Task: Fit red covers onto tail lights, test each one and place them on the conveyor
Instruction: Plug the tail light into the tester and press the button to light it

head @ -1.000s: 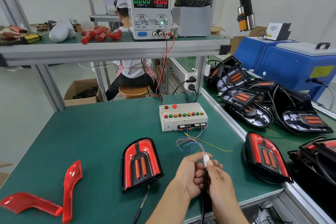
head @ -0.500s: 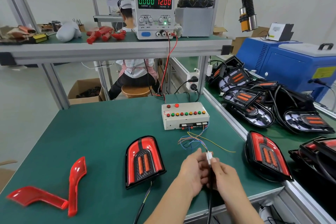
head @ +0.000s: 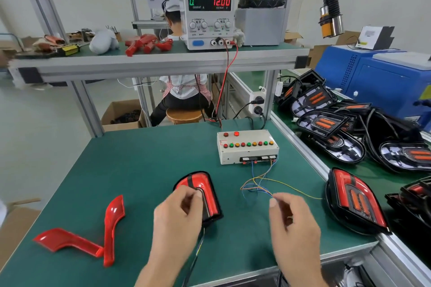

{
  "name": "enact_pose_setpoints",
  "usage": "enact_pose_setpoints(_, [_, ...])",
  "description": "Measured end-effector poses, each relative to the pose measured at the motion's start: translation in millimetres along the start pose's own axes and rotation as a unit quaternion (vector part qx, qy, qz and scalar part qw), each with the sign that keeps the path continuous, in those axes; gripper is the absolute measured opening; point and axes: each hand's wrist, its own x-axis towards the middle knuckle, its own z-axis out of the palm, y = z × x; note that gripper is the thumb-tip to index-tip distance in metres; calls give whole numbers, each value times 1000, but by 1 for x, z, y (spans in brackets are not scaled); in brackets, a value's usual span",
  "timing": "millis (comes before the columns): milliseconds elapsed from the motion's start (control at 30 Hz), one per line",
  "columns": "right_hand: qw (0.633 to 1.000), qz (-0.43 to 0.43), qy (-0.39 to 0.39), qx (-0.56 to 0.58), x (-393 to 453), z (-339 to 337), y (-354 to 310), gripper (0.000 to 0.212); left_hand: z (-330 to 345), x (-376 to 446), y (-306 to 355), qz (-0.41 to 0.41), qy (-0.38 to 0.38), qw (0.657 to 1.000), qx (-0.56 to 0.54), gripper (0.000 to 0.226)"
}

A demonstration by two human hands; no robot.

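From the head camera, the green work table point(head: 130, 170) fills the lower middle, and both hands come up from six o'clock. The left hand point(head: 177, 219) hovers over the near edge of a tail light with red cover point(head: 205, 191) that lies flat on the table just left of centre; its fingers are loosely curled and motion-blurred, and whether they actually pinch the light or its black cable point(head: 198, 249) cannot be told. The right hand point(head: 293, 223) sits at about five o'clock, fingers curled with the thumb tip raised toward the loose ends of the coloured test wires point(head: 258, 184); it is blurred too, and I cannot tell whether it holds a wire. Those wires run up to the white test box point(head: 247, 147) at about one o'clock from the light, with its row of coloured buttons. Two loose red covers point(head: 93, 237) lie touching in a V at eight o'clock. A second covered tail light point(head: 356, 200) rests at three o'clock, overlapping the rail beside the conveyor point(head: 377, 170), where uncovered tail lights point(head: 326, 123) are heaped at two o'clock. On the upper shelf at twelve o'clock a power supply point(head: 210, 14) reads 12.00 volts.
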Motion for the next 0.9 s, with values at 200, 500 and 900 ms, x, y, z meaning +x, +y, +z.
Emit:
enact_pose_setpoints(200, [944,96,-314,-30,19,41,-19,30,-21,40,-50,-126,-10,969,214,21])
enact_pose_setpoints(500, [866,219,-441,83,32,86,2,37,1,45,-60,-177,-75,976,107,27])
enact_pose_setpoints(900, [898,265,-252,244,40,52,28,18,41,67,-30,-94,-149,977,-118,20])
